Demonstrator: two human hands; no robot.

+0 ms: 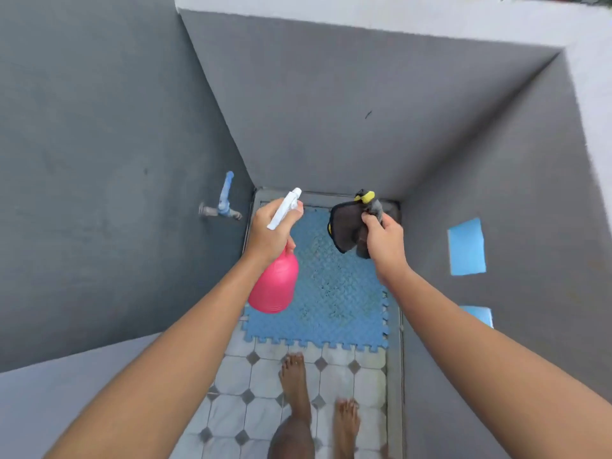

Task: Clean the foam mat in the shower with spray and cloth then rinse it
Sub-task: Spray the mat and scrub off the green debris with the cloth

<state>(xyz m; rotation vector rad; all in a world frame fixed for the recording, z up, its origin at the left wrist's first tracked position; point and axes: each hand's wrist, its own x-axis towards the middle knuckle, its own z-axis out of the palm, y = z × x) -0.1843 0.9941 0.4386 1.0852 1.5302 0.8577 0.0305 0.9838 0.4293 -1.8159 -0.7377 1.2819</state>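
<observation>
Foam mat point(334, 293): blue interlocking tile, flat on the shower floor point(265, 376) at the far end of the stall, its near toothed edge just ahead of the bare feet point(294, 376). Both hands are held above it, not touching.
Left hand point(266, 233): grip closed round the neck of the spray bottle point(275, 283), fingers at the white trigger head point(286, 208), nozzle pointing forward and away.
Right hand point(384, 241): grip pinching a bunched dark cloth point(351, 226) with yellow trim, the rest hanging loose below the fingers.
Mat handling: likely light, soft and bendy; textured top should hold spray well but flops if lifted by one corner. Best taken at the toothed near edge, or at two edges if it must come up.
Slip risk: wet foam on glazed tile may slide under a scrubbing push; pressing down while wiping seems wise.
Bottle handling: rigid pink plastic; fill level cannot be told.
Cloth handling: limp, needs flattening in the palm before wiping.
Tap point(222, 207): on the left wall, near the mat's far left corner, handy for the rinse.
Stage: judged as early, spraying not yet begun.
</observation>
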